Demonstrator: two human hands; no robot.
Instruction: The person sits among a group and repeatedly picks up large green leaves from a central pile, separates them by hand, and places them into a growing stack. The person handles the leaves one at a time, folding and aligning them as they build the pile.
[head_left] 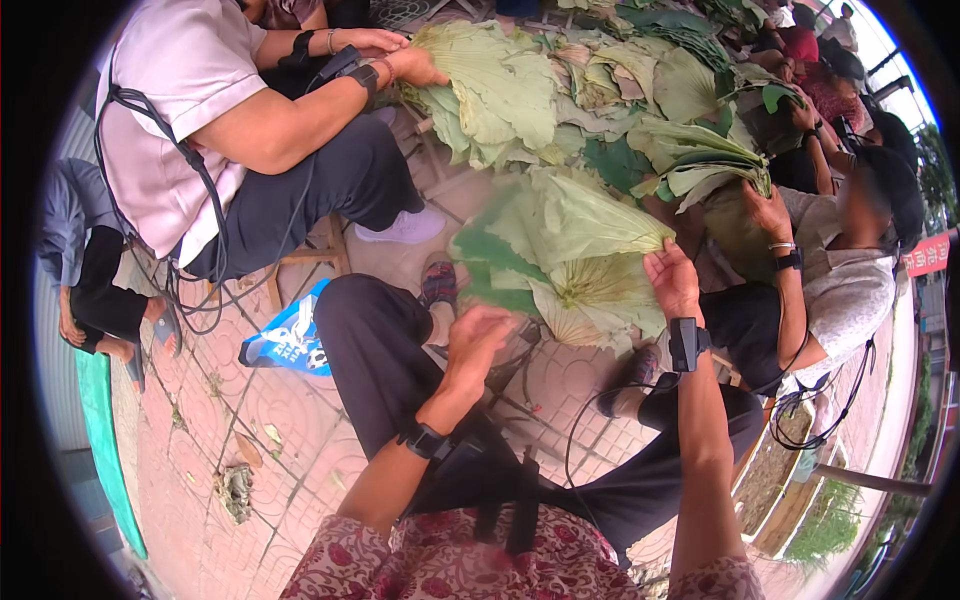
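Observation:
Large pale-green dried lotus leaves (590, 215) spread out in front of my knees, fanned in a loose stack. My right hand (674, 280) is closed on the stack at its right edge, thumb and fingers pinching the leaf. A darker green leaf (500, 270) on the left side of the stack is smeared by motion. My left hand (482, 345) is just below that leaf, near its lower left edge. Its fingers are blurred, and whether they touch the leaf cannot be made out. Both wrists wear dark bands.
A heap of lotus leaves (640, 80) lies beyond. At the upper left a person (180, 120) holds leaves in both hands; another person (840, 270) at the right grips a folded bundle (700, 160). A blue bag (292, 335) lies by my left knee on pink paving (300, 440).

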